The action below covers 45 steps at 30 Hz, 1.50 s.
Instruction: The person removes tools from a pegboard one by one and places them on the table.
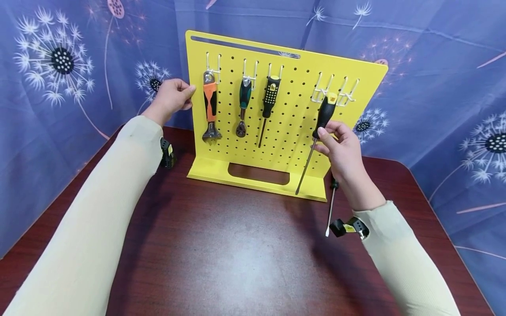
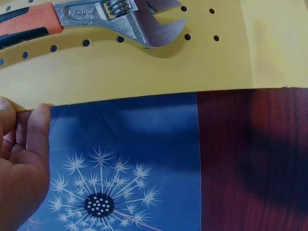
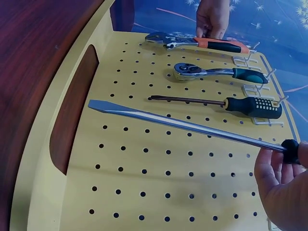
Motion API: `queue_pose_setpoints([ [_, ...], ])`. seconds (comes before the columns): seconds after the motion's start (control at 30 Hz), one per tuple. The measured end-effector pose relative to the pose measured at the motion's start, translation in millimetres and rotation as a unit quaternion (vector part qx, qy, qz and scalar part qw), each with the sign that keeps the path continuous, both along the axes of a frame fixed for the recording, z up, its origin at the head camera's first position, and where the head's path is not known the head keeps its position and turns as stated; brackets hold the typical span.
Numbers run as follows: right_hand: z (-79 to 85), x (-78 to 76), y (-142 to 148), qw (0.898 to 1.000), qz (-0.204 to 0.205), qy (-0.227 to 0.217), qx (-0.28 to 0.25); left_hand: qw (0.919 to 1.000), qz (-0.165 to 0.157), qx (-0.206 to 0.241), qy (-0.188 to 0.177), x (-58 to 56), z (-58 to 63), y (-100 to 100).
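A yellow pegboard (image 1: 336, 68) stands upright on the table. My left hand (image 1: 171, 98) pinches its left edge between thumb and fingers, beside a hanging adjustable wrench (image 1: 211, 105) with an orange and black handle. In my right hand (image 1: 344, 149) is a long flathead screwdriver (image 1: 326, 115), gripped at the lower end of its black handle. Its yellow-topped end overlaps the white hooks (image 1: 348, 97) at the board's right, and the blade slants down and left in front of the board. The right wrist view shows the wide flat tip of this screwdriver (image 3: 159, 119).
A ratchet wrench (image 1: 245, 94) and a shorter screwdriver (image 1: 271, 96) hang on hooks mid-board. Another screwdriver (image 1: 331, 204) lies on the dark red table (image 1: 189, 245) below my right hand, its handle mostly hidden. Blue dandelion-print cloth (image 1: 446, 109) surrounds the table.
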State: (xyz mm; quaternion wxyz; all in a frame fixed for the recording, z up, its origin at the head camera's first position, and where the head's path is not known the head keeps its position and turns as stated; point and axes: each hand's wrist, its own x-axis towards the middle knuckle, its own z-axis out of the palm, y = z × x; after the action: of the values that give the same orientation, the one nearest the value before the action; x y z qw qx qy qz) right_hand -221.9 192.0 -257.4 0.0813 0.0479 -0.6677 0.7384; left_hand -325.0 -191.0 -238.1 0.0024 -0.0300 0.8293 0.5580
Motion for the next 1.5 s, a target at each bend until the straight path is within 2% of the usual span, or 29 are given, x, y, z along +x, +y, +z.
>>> queue_pose_setpoints([
  [0.27,-6.2,3.9,6,1.0,0.014,0.004,-0.01,1.0,-0.002,0.003,0.004,-1.4,-1.8,-2],
  [0.53,-9.9,15.9,12,1.0,0.008,-0.02,-0.011,1.0,0.002,-0.002,0.003,-1.5,0.1,0],
  [0.73,-22.1,22.3,26,0.999,0.011,-0.05,-0.019,1.0,0.007,-0.001,0.004,-1.3,0.4,-2],
  [1.0,-39.3,27.2,53,0.995,0.025,-0.079,-0.058,0.9999,0.009,0.0,0.006,-1.8,-0.1,-4],
  [1.23,-49.3,30.2,76,0.986,0.031,-0.14,-0.085,1.0,0.005,0.0,0.008,-0.8,-1.0,-3],
  [1.5,-63.0,28.4,103,0.974,0.02,-0.213,-0.079,0.9999,0.003,0.001,0.01,-1.6,-2.2,0],
])
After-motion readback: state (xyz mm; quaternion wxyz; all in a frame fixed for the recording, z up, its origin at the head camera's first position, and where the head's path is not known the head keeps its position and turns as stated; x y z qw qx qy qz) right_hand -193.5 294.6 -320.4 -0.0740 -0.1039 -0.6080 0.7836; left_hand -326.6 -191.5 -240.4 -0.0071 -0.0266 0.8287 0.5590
